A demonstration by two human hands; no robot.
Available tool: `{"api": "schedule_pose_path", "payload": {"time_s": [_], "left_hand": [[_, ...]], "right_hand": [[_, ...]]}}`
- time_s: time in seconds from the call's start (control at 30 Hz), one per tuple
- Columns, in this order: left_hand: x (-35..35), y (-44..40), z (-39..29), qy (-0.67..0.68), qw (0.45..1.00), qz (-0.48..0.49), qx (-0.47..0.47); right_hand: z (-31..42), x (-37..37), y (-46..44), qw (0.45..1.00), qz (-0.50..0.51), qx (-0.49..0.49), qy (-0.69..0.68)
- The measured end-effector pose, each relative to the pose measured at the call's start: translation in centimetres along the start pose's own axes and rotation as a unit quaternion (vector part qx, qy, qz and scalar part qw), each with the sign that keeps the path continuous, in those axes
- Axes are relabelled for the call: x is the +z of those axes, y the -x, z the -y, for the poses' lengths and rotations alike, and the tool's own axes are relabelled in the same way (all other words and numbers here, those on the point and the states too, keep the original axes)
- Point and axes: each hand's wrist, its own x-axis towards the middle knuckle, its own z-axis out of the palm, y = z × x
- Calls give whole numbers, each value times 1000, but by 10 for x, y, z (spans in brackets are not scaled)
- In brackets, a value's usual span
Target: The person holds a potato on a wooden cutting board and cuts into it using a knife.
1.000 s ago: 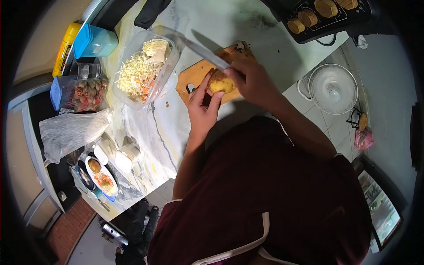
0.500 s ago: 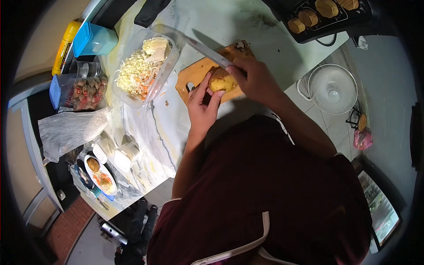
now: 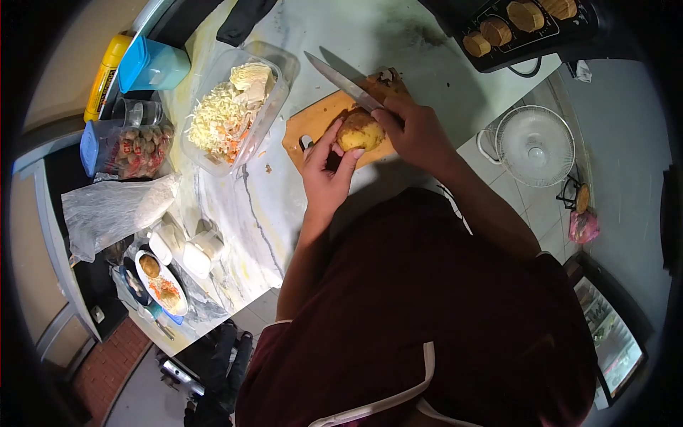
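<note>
Held between the thumb and fingers of my left hand [image 3: 327,171] is a partly peeled potato [image 3: 361,134], yellow flesh showing beside brown skin. My right hand [image 3: 409,132] grips a knife [image 3: 340,80], its handle hidden in the fist and its blade pointing up and left. The knife's base end is close against the potato; whether the edge touches it I cannot tell. Beneath both hands lies a wooden cutting board [image 3: 297,129], with dark peel scraps [image 3: 386,75] near its far corner.
Left of the board stands a clear plastic container [image 3: 249,153] of shredded cabbage and carrot. Farther left are a blue-lidded box [image 3: 153,65], a jar [image 3: 135,149], a plastic bag [image 3: 107,213] and an oval plate [image 3: 179,302]. A stove [image 3: 526,35] borders the upper right; a strainer [image 3: 535,146] sits lower.
The knife blade has swung slightly, its tip now lower and further right. My right hand has shifted a little; the left hand keeps hold of the potato.
</note>
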Motion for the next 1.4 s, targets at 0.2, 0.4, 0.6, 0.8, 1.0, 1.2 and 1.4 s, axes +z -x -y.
{"api": "schedule_pose_path", "payload": {"time_s": [0.2, 0.4, 0.6, 0.8, 1.0, 1.2, 1.4], "left_hand": [[-1, 0, -1, -5, 1000, 5, -3], [-2, 0, 2, -4, 1000, 6, -2], [-5, -5, -5, 7, 999, 22, 40], [-18, -6, -19, -47, 996, 54, 61], [-17, -5, -13, -37, 998, 48, 36], [-15, -6, -18, -34, 997, 73, 8], [-12, -11, -16, -64, 996, 44, 41]], "right_hand": [[-1, 2, 0, 999, -10, -26, -34], [1, 2, 1, 1000, 19, -3, -23], [-3, 2, -4, 999, -21, 31, -36], [-7, -5, -1, 991, 30, 121, -37], [-9, -7, 5, 957, 41, 202, -206], [0, -12, 8, 950, 36, 225, -214], [-20, 1, 7, 987, 7, 118, -111]]}}
